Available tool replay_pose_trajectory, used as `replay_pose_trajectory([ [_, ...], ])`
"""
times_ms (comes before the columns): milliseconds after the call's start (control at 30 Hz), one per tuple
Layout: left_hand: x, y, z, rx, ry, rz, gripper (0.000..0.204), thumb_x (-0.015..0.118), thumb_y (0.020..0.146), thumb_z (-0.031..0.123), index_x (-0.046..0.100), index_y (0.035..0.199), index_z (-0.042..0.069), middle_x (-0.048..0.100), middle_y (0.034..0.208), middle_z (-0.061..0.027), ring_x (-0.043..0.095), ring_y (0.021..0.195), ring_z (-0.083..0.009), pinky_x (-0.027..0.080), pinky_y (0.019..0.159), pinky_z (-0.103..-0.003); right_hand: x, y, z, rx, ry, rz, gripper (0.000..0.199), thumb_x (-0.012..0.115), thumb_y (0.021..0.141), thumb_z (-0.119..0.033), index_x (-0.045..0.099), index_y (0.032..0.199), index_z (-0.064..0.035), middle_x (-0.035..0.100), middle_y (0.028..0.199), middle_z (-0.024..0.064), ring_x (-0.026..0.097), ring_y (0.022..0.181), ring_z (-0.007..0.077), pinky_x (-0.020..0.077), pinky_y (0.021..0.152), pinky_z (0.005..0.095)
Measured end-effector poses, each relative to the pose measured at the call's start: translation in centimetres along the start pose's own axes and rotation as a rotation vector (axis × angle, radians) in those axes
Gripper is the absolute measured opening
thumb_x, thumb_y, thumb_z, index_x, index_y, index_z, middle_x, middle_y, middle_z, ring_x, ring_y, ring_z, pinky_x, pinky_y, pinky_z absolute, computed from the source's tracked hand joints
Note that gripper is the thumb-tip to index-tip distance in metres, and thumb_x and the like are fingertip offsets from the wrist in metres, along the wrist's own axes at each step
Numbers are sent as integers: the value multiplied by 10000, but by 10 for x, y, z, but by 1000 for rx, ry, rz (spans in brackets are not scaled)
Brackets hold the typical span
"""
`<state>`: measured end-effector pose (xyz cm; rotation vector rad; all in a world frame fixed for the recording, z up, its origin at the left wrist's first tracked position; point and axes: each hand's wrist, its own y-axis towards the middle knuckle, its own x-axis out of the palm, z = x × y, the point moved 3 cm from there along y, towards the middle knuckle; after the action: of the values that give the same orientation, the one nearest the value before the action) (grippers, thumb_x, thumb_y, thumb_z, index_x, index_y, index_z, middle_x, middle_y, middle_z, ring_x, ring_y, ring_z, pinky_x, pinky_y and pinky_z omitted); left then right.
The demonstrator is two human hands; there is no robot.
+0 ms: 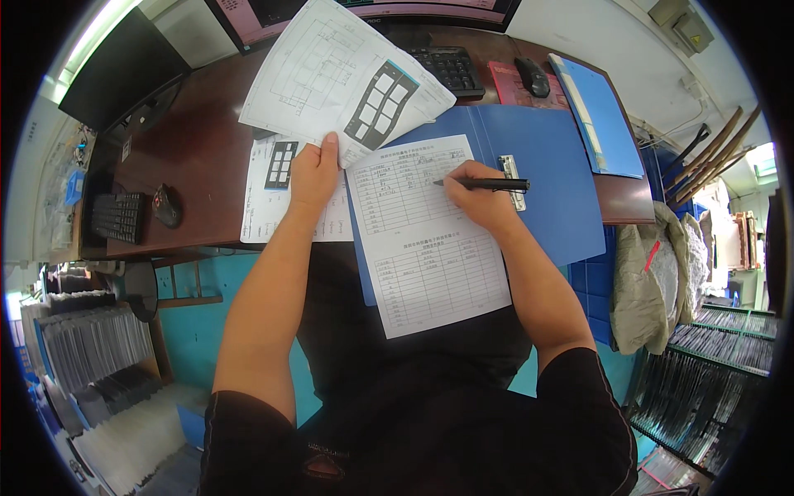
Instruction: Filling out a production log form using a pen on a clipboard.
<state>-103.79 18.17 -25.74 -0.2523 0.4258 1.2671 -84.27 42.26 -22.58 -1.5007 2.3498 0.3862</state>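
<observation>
My right hand (481, 195) grips a black pen (504, 185), its tip at the upper half of a printed form (438, 273) with tables, partly filled in by hand. Under the form lies an open blue clip folder (550, 149), its metal clip (514, 183) just right of the pen. Pinched between the thumb and fingers of my left hand (316, 172) is the lower corner of a drawing sheet (306, 70), which is lifted and slanted. It bears line drawings and a dark panel picture. Another sheet (256, 198) with a similar picture and handwriting lies beneath my left wrist.
Behind the papers are a black keyboard (447, 70), a mouse (532, 77) on a red sheet and a monitor (397, 11). A blue and white folder (597, 116) lies at the right. Leftward sit a second keyboard (118, 217), mouse (166, 205) and dark screen (124, 66). Racks of thin sheets (95, 347) flank the desk.
</observation>
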Motion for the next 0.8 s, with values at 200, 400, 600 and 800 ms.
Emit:
replay_pose_trajectory([
  [200,-1,-1,2,18,29,-2,570,561,1024,458,636,822,-70,668,749,-103,606,686,-132,507,631,-288,-3,0,-4,-18,-56,-11,153,737,835,-154,715,877,-8,702,763,64,617,675,105,499,615,270],
  [400,-4,-4,7,2,62,1,581,553,1028,457,634,792,-67,660,728,-105,604,678,-132,505,625,-290,-2,-1,-2,-7,-24,2,149,735,832,-153,718,871,-10,699,754,58,615,662,106,498,610,271],
  [600,-1,-2,5,-7,38,19,579,552,1030,451,628,775,-63,654,718,-99,595,662,-130,502,615,-289,-3,-1,-1,8,19,7,152,733,831,-155,728,880,-11,704,755,56,618,666,101,496,606,267],
  [800,-2,-3,5,0,25,35,563,568,1025,442,623,764,-54,650,706,-98,591,655,-134,503,614,-289,-3,-1,0,18,-11,13,152,728,833,-152,726,879,-8,707,761,61,623,667,108,501,611,271],
])
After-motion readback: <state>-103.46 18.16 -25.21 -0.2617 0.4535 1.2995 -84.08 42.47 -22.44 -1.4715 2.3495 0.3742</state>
